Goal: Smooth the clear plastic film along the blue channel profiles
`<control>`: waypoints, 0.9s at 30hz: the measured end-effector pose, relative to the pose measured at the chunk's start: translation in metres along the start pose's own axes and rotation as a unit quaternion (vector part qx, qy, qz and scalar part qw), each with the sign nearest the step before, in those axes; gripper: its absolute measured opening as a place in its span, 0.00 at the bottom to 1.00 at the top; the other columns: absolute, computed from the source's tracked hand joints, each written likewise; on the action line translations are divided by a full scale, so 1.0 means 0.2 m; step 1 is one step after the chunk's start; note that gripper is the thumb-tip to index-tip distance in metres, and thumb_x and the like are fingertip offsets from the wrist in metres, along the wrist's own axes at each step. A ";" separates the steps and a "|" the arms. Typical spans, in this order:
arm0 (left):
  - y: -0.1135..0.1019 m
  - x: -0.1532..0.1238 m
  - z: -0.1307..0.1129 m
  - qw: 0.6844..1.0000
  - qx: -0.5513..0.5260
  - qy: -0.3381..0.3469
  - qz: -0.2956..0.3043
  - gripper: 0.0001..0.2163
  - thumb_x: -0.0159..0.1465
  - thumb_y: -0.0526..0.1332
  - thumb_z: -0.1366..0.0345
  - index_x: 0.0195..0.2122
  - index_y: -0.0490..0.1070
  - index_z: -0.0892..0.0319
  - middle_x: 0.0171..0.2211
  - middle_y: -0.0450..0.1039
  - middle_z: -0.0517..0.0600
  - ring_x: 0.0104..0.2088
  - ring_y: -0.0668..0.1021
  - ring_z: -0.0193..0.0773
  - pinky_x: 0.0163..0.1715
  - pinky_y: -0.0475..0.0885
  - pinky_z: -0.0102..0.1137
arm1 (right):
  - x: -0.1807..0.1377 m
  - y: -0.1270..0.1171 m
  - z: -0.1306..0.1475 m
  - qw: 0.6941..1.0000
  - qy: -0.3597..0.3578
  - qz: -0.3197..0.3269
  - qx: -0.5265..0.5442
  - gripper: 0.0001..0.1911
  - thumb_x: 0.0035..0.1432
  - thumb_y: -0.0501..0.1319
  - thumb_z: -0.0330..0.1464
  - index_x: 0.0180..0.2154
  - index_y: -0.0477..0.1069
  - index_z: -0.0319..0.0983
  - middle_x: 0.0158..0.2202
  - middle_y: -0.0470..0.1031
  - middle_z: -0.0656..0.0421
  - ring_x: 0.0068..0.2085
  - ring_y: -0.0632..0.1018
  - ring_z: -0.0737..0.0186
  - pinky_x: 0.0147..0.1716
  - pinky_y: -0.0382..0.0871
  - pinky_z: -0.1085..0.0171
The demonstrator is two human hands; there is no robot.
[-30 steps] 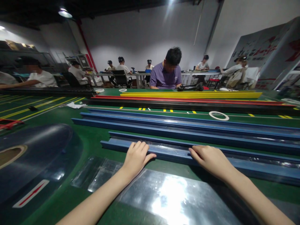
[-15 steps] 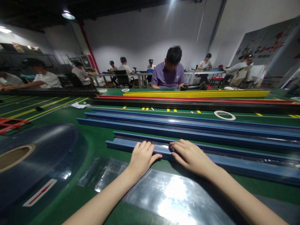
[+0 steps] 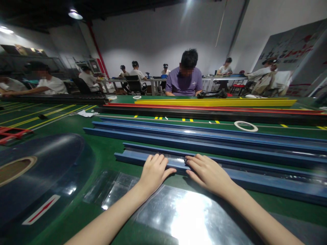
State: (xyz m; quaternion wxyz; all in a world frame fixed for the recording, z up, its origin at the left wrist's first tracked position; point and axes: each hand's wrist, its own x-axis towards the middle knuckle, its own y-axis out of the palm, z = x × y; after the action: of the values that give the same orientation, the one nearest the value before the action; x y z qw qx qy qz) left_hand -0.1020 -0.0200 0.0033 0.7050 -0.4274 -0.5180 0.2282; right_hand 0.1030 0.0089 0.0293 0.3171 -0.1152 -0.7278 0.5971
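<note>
on the green table (image 3: 104,154), the nearest blue channel (image 3: 255,180) lies lengthwise in front of the person, its left end clear of both hands and its right end running out of view. the left hand (image 3: 154,173) rests near that left end, fingers bent over the near wall and thumb stretched out to the right; whether it grips the wall, i cannot tell. just to its right, the right hand (image 3: 211,172) reaches over the same wall with fingers slightly bent and close together, tips down in the channel beside a small dark patch; whether it holds anything is hidden. a glossy surface shows inside the channel between the hands. below the forearms lies a clear sheet (image 3: 158,207), bright with glare, with smaller clear pieces (image 3: 109,189) at its left. farther left sits a dark blue rounded shell (image 3: 58,156) with a white and red label (image 3: 41,210). beyond the near channel lie other blue channels (image 3: 184,139), then a white ring (image 3: 246,126), black and red lengths (image 3: 204,113) and a yellow channel (image 3: 214,102). a person in a purple shirt (image 3: 184,81) sits across the table, head bowed.
</note>
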 end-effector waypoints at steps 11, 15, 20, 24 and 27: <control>-0.01 0.00 0.00 1.000 0.001 -0.002 0.007 0.15 0.59 0.52 0.53 0.25 0.64 0.60 0.25 0.66 0.48 0.29 0.67 0.38 0.29 0.57 0.32 | 0.00 -0.01 0.00 0.999 0.005 0.029 0.025 0.19 0.59 0.46 0.39 0.42 0.67 0.36 0.47 0.69 0.53 0.44 0.68 0.58 0.42 0.63 0.58; -0.01 0.00 0.00 1.000 0.005 -0.002 0.004 0.15 0.59 0.52 0.53 0.25 0.64 0.60 0.25 0.66 0.48 0.29 0.67 0.38 0.29 0.57 0.32 | 0.00 -0.01 0.00 0.999 0.007 0.031 0.033 0.18 0.59 0.46 0.39 0.42 0.68 0.37 0.48 0.68 0.54 0.42 0.68 0.58 0.42 0.63 0.58; 0.00 0.00 0.00 1.000 0.007 -0.001 0.010 0.15 0.59 0.51 0.53 0.25 0.63 0.60 0.25 0.66 0.48 0.29 0.67 0.38 0.29 0.56 0.32 | -0.01 0.00 0.00 0.998 0.010 0.038 0.043 0.19 0.58 0.47 0.40 0.41 0.68 0.36 0.49 0.68 0.53 0.42 0.68 0.57 0.41 0.64 0.58; 0.00 -0.01 0.00 1.000 0.008 0.000 0.005 0.16 0.59 0.51 0.52 0.25 0.64 0.60 0.25 0.66 0.48 0.29 0.67 0.38 0.29 0.56 0.32 | -0.01 0.00 0.00 0.998 0.007 0.038 0.044 0.19 0.58 0.47 0.41 0.41 0.68 0.36 0.49 0.68 0.53 0.42 0.68 0.57 0.41 0.64 0.57; -0.01 0.00 0.00 1.000 0.010 0.001 0.003 0.16 0.59 0.51 0.53 0.25 0.64 0.60 0.25 0.66 0.48 0.29 0.67 0.37 0.29 0.57 0.32 | -0.01 0.00 0.00 0.998 0.002 0.036 0.045 0.19 0.58 0.47 0.41 0.41 0.68 0.36 0.48 0.68 0.53 0.42 0.68 0.57 0.41 0.64 0.57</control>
State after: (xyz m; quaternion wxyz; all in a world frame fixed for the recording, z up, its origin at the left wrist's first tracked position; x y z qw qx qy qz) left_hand -0.1029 -0.0211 0.0037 0.7088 -0.4224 -0.5137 0.2352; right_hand 0.1050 0.0087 0.0284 0.3014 -0.1285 -0.6949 0.6401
